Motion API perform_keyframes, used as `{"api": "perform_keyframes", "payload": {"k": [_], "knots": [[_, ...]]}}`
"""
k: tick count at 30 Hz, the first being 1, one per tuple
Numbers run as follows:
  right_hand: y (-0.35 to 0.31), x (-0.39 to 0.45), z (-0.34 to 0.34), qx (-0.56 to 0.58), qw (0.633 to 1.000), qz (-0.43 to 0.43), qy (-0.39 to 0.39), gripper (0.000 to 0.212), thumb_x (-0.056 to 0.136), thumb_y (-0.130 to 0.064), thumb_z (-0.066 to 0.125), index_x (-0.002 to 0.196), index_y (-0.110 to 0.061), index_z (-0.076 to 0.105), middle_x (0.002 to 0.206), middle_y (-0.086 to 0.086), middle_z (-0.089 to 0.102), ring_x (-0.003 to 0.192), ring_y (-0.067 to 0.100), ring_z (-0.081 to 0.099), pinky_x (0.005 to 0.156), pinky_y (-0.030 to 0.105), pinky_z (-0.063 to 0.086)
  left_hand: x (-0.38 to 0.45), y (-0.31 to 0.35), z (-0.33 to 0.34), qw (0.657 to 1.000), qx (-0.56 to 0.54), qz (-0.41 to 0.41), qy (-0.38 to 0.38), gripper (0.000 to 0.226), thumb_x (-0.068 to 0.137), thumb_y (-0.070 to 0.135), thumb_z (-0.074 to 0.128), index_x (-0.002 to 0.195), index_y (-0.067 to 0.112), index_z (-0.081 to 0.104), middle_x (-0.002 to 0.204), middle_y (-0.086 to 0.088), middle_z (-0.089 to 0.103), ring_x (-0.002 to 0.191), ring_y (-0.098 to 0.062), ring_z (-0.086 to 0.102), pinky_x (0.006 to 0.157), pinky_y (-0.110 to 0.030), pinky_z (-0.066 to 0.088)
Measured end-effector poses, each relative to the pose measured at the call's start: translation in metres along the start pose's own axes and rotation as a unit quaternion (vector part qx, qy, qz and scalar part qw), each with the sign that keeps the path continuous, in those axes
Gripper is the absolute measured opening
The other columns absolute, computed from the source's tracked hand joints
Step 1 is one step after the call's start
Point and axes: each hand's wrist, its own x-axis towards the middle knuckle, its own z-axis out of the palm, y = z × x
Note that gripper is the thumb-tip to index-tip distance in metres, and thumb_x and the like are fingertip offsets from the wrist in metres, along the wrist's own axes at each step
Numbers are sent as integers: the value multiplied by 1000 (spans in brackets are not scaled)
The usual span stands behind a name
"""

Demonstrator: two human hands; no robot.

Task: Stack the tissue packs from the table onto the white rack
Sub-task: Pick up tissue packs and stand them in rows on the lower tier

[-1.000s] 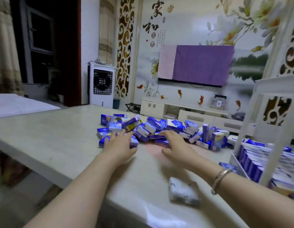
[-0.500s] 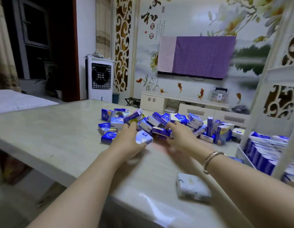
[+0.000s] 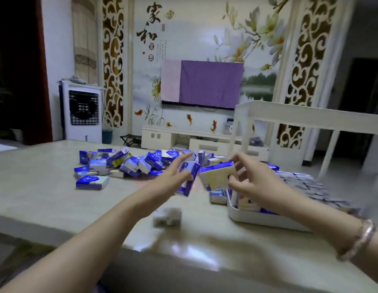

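both hands lifted off the pile, each now holding a tissue pack, nearer the rack

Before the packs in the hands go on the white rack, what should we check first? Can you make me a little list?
1. Left hand holds a tissue pack: ok, fingers curl round it.
2. Right hand holds a pack: ok, pinched at its end.
3. Both packs are lifted off the table: ok.
4. The white rack is close to the right hand: ok, its tray lies just below.
5. Room on the tray for more packs: cannot tell, rows already fill it and the picture is blurred there.
6. More packs remain in the pile: ok, many remain.
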Motion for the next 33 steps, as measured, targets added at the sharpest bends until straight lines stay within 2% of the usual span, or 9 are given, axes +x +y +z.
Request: {"api": "perform_keyframes", "payload": {"k": [3,5,9,13,18,22,26,29,33], "knots": [[17,-27,-40,-15,999,43,22,13,84,-15,58,95,-19,53,87,-4,62,75,24,62,66,42,56,-6,20,40,994,65,32,-82,48,71,42,65,114,55,49,124,3,58,111,-18,59,100,-43,47],[33,-41,-68,-12,995,82,49,11,84,-11,57,93,-16,53,87,-1,61,70,21,59,60,34,56,-2,32,67,990,95,45,-94,42,72,45,74,107,43,51,113,4,65,99,-13,64,90,-35,52],[71,-69,-119,-6,983,175,57,9,88,-8,54,94,-14,54,89,0,57,68,9,52,50,20,43,8,51,124,984,87,80,-135,39,77,19,78,103,23,50,90,-4,67,66,-3,60,52,-17,48],[103,-94,-154,-62,972,222,37,9,86,-9,56,88,-18,53,83,-3,58,72,11,53,60,23,42,33,59,181,978,94,108,-149,48,65,15,86,96,18,50,81,-3,63,60,-7,57,53,-25,55],[134,-106,-165,-223,945,238,-17,16,81,-17,57,95,-21,52,94,-2,61,81,13,55,66,23,45,64,57,238,981,68,112,-143,37,83,24,72,104,18,42,90,-5,62,67,-7,59,52,-17,50],[147,-103,-165,-259,944,203,-22,18,86,-14,57,101,-21,50,106,-2,60,92,13,54,71,24,47,80,51,261,968,155,128,-153,31,97,27,51,120,16,33,83,2,51,65,-6,48,47,-8,38],[160,-96,-157,-285,942,176,3,21,86,-15,59,101,-21,47,106,-2,56,96,15,54,72,29,51,91,36,265,942,256,137,-168,28,97,26,46,119,26,28,87,-2,53,65,-12,46,60,-27,42],[168,-92,-145,-307,938,162,5,26,87,-17,57,109,-25,45,107,-1,54,101,21,55,77,37,52,96,30,262,914,337,175,-142,29,92,27,53,109,33,29,112,-3,55,84,-22,51,85,-40,47],[176,-89,-131,-335,929,160,-1,44,86,-10,50,128,-24,45,118,3,57,108,26,53,81,38,50,94,32,263,848,481,193,-109,30,88,28,58,112,20,42,119,2,52,109,-22,48,111,-42,24]]}}
